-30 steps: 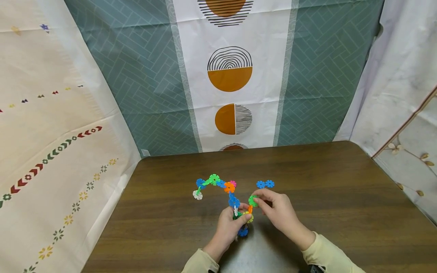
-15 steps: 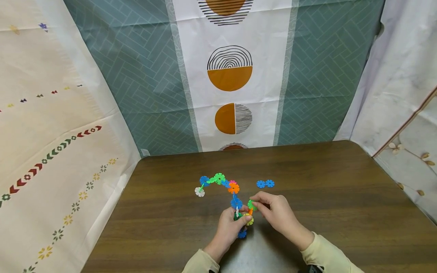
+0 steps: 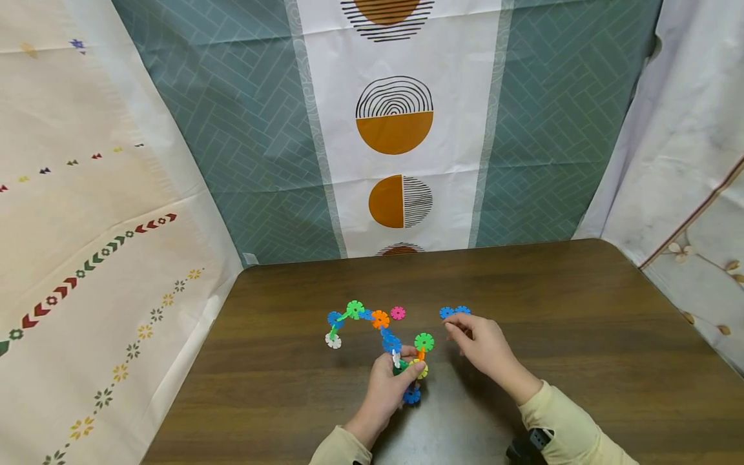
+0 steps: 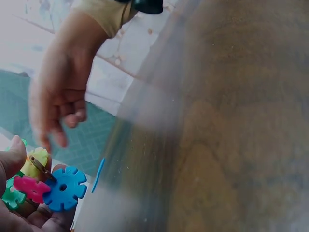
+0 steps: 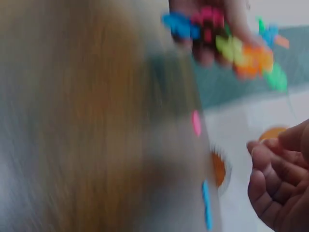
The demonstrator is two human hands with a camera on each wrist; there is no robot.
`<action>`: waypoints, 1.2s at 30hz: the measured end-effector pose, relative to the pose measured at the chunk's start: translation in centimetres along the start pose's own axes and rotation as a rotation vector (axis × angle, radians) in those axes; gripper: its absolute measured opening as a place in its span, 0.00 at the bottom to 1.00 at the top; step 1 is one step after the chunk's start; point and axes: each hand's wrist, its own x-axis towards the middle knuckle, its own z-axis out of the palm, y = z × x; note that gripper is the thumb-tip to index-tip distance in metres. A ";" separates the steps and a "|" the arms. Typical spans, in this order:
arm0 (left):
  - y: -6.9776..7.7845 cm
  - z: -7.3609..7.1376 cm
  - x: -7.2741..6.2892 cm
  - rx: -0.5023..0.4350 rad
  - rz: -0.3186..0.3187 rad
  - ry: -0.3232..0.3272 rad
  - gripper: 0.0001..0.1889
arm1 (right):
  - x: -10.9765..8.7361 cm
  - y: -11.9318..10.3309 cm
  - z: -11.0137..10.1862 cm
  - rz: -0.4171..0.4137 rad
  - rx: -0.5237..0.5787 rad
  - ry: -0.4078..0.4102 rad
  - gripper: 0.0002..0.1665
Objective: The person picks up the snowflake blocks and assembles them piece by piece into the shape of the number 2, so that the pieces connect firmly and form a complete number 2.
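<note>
In the head view my left hand point(image 3: 383, 391) grips a linked chain of flower-shaped plastic discs point(image 3: 391, 343) in blue, green, orange, white and yellow. The chain arches away over the table to a white disc point(image 3: 333, 341) at its far left end. A bright green disc point(image 3: 424, 342) tops its other branch, joined to an orange one. Pink and blue discs point(image 4: 65, 188) of the chain show by the left fingers in the left wrist view. Bent and holding nothing, the fingers of my right hand point(image 3: 487, 349) hover close to two loose blue discs point(image 3: 446, 312).
A single pink disc point(image 3: 398, 313) lies on the brown wooden table point(image 3: 279, 381) beyond the chain. Patterned cloths hang behind the table point(image 3: 407, 129) and along both sides. A dark watch point(image 3: 540, 439) sits at the right sleeve.
My right hand has let go of the green disc and moved away right toward the loose blue discs. The held chain has swung slightly left, uncovering the pink disc.
</note>
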 end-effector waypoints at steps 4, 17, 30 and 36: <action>-0.1 -0.3 0.0 0.011 -0.005 -0.004 0.14 | 1.2 2.3 -0.6 0.038 -0.144 0.013 0.06; 0.2 -0.9 -0.3 0.004 0.009 -0.047 0.15 | 2.9 5.4 -0.7 0.110 -0.265 -0.068 0.25; 0.3 -0.8 -0.1 0.040 0.030 -0.060 0.14 | 3.2 5.6 -0.1 0.110 -0.421 -0.124 0.18; 0.6 -0.6 0.0 0.061 0.023 -0.048 0.13 | 3.0 5.5 -0.6 0.124 -0.393 -0.105 0.12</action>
